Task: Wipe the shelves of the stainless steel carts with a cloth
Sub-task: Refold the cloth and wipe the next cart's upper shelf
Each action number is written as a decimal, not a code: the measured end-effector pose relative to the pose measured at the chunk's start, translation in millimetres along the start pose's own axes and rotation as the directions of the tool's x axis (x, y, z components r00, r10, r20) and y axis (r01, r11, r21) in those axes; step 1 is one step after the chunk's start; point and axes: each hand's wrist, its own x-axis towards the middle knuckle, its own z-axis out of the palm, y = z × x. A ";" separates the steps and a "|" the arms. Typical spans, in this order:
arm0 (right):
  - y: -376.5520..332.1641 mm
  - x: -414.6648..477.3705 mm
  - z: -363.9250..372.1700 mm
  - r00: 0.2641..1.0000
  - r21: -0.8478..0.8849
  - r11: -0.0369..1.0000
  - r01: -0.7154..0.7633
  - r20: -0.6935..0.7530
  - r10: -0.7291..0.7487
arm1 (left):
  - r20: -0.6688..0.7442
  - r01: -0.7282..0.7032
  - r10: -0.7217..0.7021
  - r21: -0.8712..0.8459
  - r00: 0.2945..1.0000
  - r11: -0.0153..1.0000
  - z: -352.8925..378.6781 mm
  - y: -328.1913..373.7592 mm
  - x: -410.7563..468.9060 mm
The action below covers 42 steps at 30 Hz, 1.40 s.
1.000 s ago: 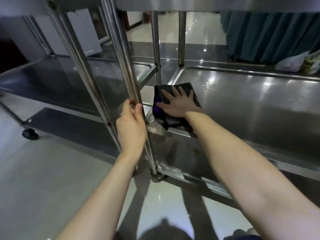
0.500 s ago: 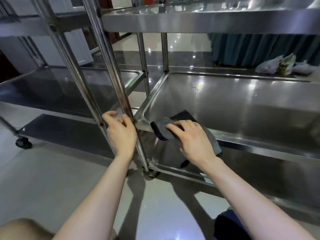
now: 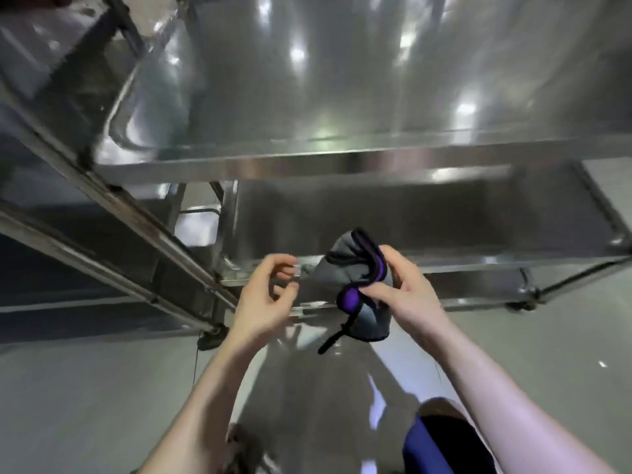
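Cloth (image 3: 345, 271) bunched up in right hand (image 3: 407, 295), fingers and thumb wrapped round it. Held in air in front of cart (image 3: 307, 164), level with lower shelf (image 3: 376, 217) rim, not on steel. Grey, purple patch, black strap dangling below. Left hand (image 3: 263, 299) just beside cloth, fingers loosely curled, holding nothing. Frame pretty blurry, shiny floor (image 3: 85, 388) underneath.

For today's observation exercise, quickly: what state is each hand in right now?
Left hand: open, fingers loosely curled, holding nothing.
Right hand: closed on the grey cloth.
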 end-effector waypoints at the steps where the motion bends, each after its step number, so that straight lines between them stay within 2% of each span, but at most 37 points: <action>1: -20.4 -9.5 -6.2 1.000 0.002 1.000 -0.028 0.013 0.028 | 0.084 0.009 -0.009 -0.005 0.996 1.000 -6.6 32.2 -6.2; 4: -94.6 -36.9 -26.9 0.994 0.068 0.993 -0.093 0.059 0.089 | 0.318 0.040 -0.007 -0.098 0.948 0.994 -23.3 127.9 -29.1; 6: -148.5 -53.8 -41.8 0.988 0.163 0.978 -0.133 0.095 0.119 | 0.378 0.056 -0.029 -0.061 0.926 0.997 -33.9 187.9 -49.2; 9: -228.3 -77.9 -64.4 0.976 0.225 0.961 -0.161 0.182 0.121 | 0.337 0.041 -0.047 0.025 0.940 0.999 -49.2 266.4 -79.2; 13: -314.5 -105.8 -98.7 0.965 0.084 0.988 -0.129 0.239 0.106 | 0.146 -0.091 0.071 0.133 0.987 0.987 -62.7 352.6 -114.8; 16: -351.5 -120.8 -113.1 0.990 -0.048 0.999 -0.009 0.139 0.015 | 0.015 -0.154 0.154 0.206 0.988 0.966 -67.4 404.2 -137.2; 19: -367.1 -139.4 -122.6 0.997 -0.088 0.994 0.071 0.045 -0.067 | -0.052 -0.167 0.184 0.239 0.982 0.957 -61.5 442.4 -163.7; 25: -384.3 -199.0 -168.9 0.963 -0.190 0.946 0.261 0.118 -0.242 | -0.121 -0.207 0.256 0.318 0.959 0.925 -28.9 491.7 -216.3; 30: -398.4 -263.8 -223.2 0.926 -0.228 0.899 0.373 0.144 -0.348 | -0.042 -0.172 0.197 0.335 0.980 0.926 20.7 514.7 -276.3; 33: -400.5 -292.3 -268.8 0.936 -0.277 0.895 0.350 0.142 -0.322 | 0.083 -0.132 0.112 0.302 0.990 0.944 58.2 523.9 -303.0; 36: -401.1 -310.7 -323.3 0.949 -0.308 0.897 0.316 0.101 -0.299 | 0.235 -0.149 0.087 0.265 0.968 0.953 103.0 538.6 -311.0; 39: -398.7 -315.0 -394.5 0.964 -0.352 0.899 0.262 0.055 -0.259 | 0.219 -0.180 0.132 0.214 0.967 0.960 165.0 559.6 -297.7; 42: -383.8 -303.9 -476.0 0.987 -0.426 0.891 0.159 0.039 -0.157 | 0.253 -0.166 0.136 0.099 0.958 0.981 244.2 578.2 -265.5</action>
